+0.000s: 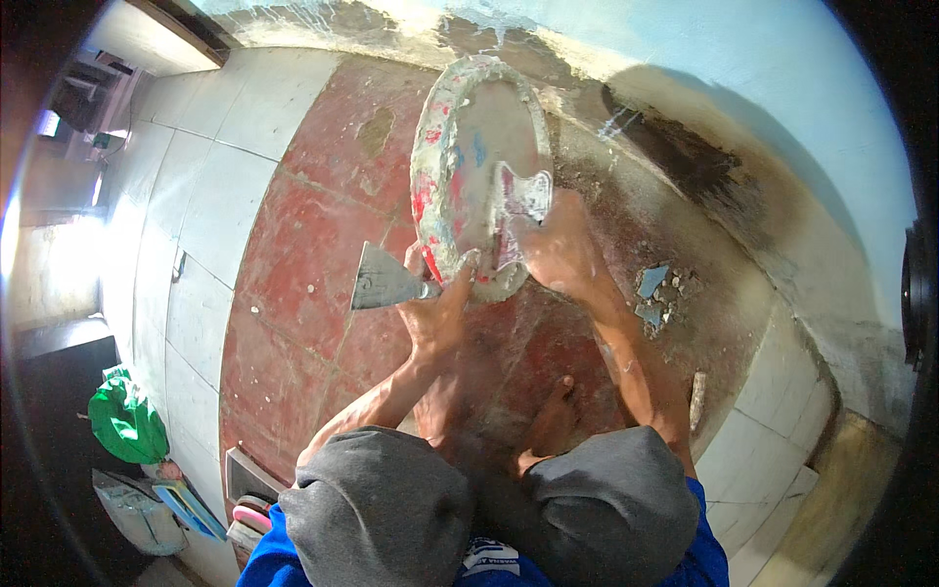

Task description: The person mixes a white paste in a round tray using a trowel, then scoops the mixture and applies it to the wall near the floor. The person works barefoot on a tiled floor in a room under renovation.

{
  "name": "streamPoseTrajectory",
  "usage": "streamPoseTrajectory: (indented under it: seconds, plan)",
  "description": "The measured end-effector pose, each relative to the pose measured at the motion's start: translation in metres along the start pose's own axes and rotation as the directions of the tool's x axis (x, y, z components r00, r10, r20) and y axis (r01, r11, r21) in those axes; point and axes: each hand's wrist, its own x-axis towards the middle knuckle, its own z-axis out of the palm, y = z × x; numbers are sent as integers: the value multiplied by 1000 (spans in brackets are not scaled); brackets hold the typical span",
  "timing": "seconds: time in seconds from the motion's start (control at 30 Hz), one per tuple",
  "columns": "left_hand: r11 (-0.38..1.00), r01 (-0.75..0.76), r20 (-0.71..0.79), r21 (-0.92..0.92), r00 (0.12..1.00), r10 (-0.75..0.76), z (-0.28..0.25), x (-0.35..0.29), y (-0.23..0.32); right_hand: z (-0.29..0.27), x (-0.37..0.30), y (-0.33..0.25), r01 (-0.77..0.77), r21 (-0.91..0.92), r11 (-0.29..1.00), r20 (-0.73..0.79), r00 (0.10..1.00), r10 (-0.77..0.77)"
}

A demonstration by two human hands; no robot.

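Note:
A long oval basin (435,147), crusted with dried plaster and red and blue paint smears, is in front of me, slightly tilted. My left hand (437,318) is closed at its near end, thumb over the rim. The same hand holds a putty knife (380,281), its wide metal blade pointing left. My right hand (564,245) is closed on a whitish, smeared piece with a curved edge (528,196), held over the basin's right side; its exact kind is unclear. Greyish material (504,127) covers the basin's inside.
Worn red floor (303,254) lies beneath, with white tiles (201,313) to the left. Rubble and blue chips (653,284) lie right of my forearm, near a short stick (697,399). A stained blue wall (782,108) rises ahead. A green bag (127,421) sits far left.

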Motion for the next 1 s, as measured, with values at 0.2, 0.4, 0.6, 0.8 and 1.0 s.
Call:
streamPoseTrajectory:
  seconds: [0.2,0.4,0.6,0.8,1.0]
  plan:
    - [917,-242,-58,318,960,274,-38,0,-50,13,11,30,313,-33,949,-119,942,-315]
    - [790,-342,144,509,939,313,-66,1,-61,-1,4,114,-42,989,-143,52,996,67]
    - [984,125,47,-128,992,-120,-84,38,-66,-10,-20,257,324,600,731,-641,741,198]
    - [955,231,25,-185,973,-230,-128,52,-50,-72,0,333,-34,586,810,-769,293,569]
    - [955,243,-13,-171,969,-249,-151,50,-37,-98,83,286,-132,689,712,-724,-117,680]
